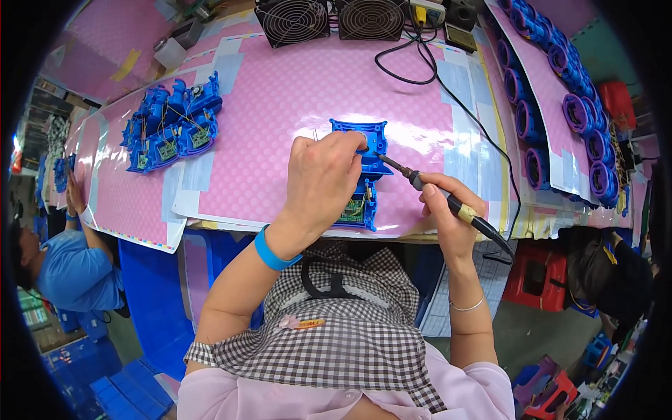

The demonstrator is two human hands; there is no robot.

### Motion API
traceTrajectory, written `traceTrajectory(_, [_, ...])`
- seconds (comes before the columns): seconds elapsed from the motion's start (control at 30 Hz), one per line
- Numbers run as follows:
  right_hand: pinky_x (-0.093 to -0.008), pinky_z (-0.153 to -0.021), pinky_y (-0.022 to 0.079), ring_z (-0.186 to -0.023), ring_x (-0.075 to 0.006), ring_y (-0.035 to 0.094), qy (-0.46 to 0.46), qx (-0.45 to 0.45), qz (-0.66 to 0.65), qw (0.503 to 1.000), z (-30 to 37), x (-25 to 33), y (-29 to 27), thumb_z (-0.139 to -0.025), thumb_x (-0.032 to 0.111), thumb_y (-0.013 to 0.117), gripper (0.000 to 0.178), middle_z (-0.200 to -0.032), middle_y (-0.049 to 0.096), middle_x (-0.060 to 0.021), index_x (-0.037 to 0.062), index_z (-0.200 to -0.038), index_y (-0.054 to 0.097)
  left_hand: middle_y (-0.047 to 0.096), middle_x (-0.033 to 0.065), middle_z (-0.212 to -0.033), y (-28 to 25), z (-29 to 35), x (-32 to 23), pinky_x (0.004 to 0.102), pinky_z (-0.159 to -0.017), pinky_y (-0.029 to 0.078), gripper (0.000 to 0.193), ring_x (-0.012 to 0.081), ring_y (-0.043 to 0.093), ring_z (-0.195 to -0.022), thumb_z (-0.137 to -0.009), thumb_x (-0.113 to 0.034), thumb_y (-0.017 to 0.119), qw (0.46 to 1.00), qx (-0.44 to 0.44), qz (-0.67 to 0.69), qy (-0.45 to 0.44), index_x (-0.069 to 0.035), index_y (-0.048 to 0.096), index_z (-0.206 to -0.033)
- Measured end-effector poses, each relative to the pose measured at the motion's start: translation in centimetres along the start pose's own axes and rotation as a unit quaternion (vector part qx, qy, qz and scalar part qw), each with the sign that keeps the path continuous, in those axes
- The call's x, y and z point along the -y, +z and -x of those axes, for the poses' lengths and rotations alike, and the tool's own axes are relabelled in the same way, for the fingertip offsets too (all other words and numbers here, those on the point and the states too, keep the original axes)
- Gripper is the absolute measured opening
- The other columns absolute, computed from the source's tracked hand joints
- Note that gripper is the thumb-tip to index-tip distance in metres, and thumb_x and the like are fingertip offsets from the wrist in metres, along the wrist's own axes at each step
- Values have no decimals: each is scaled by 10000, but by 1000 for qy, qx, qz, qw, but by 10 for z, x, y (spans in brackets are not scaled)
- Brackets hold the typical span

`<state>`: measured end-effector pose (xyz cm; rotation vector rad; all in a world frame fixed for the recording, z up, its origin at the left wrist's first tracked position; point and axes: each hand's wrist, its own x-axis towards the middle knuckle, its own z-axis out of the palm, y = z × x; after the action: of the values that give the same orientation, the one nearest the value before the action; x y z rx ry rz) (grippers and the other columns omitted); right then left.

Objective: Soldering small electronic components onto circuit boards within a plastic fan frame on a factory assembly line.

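Two hands [323, 175] work over a pink worktable [266, 91]; fans [292, 21] stand behind.

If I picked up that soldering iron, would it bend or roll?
The soldering iron in the right hand probably won't bend: its metal shaft looks straight. Set down, it might roll, since its handle looks round. But its black cord curves, so that end is likely floppy.
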<state>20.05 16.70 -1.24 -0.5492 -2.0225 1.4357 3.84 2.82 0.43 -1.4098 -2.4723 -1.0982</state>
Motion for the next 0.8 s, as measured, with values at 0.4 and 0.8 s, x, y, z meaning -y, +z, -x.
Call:
traceTrajectory(0.4, [-204,-553,462,-606,-90,600,-6,6,5,1000,-3,5,3,-866,32,629,172,-754,673,-79,-50,-1002,694,609,74,-752,3,-3,7,343,-607,381,70,223,584,-684,-809,-51,634,999,-27,-7,34,-59,652,-876])
traceTrajectory(0.8, [-209,-566,456,-632,-94,585,-6,-12,-3,1000,-4,2,-1,-875,36,623,164,-771,663,-79,-53,-997,689,593,39,-763,-16,15,27,252,-549,368,159,107,480,-628,-801,-82,735,982,-101,86,-133,-9,723,-943])
